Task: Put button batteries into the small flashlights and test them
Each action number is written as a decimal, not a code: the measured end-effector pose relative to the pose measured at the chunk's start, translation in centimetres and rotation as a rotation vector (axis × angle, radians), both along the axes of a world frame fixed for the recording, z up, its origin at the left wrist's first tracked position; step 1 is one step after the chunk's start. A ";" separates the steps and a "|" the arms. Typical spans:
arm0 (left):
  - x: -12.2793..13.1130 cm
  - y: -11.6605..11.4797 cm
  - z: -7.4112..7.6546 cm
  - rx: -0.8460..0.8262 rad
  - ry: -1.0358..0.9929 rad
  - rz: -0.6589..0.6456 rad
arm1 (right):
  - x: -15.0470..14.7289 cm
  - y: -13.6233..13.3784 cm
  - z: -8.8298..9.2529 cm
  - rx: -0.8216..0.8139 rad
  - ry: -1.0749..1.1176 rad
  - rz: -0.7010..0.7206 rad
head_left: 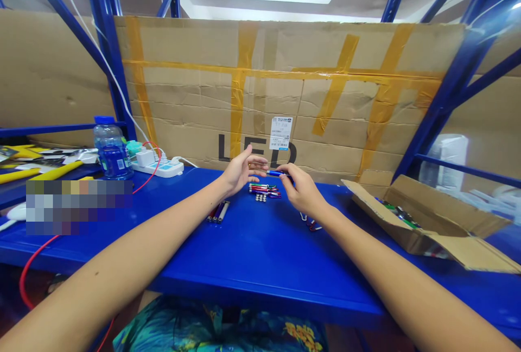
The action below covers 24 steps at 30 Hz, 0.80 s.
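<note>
Between the fingers of my right hand (300, 188) is a slim blue metal tube (277, 173), pointing left toward my other hand. My left hand (243, 171) is raised with its fingers apart and its palm turned to the right, close to the tube's left end. Below the hands lies a row of coloured metal tubes (264, 190), with several small silver round pieces (261, 198) in front of it. More tubes (218, 212) lie beside my left wrist. Carabiner clips (311, 223) are partly hidden by my right wrist.
An open cardboard box (423, 238) with small coloured items stands at the right. A blue-capped bottle (112, 151) and a white power strip (160, 167) are at the back left. A red cable (30, 270) hangs over the table's (260, 265) left front edge.
</note>
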<state>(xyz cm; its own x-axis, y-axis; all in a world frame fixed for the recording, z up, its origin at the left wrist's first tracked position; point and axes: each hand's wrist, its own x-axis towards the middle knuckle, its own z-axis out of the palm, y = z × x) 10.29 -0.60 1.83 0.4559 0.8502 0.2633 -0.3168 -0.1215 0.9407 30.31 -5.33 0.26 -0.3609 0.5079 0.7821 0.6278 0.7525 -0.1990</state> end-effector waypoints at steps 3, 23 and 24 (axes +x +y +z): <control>0.0 0.0 0.0 -0.004 0.002 0.001 | 0.0 0.0 0.1 0.004 -0.004 0.011; 0.1 -0.3 0.1 -0.004 0.020 -0.031 | -0.1 -0.2 0.1 -0.014 -0.009 0.040; 0.1 -0.3 0.1 -0.005 0.019 -0.030 | -0.1 -0.2 0.1 -0.017 -0.013 0.038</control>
<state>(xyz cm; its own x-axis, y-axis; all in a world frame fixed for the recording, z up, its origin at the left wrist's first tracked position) 10.41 -0.94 1.90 0.4863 0.8373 0.2499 -0.3023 -0.1071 0.9472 30.23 -5.52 0.39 -0.3903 0.5064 0.7689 0.6010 0.7728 -0.2039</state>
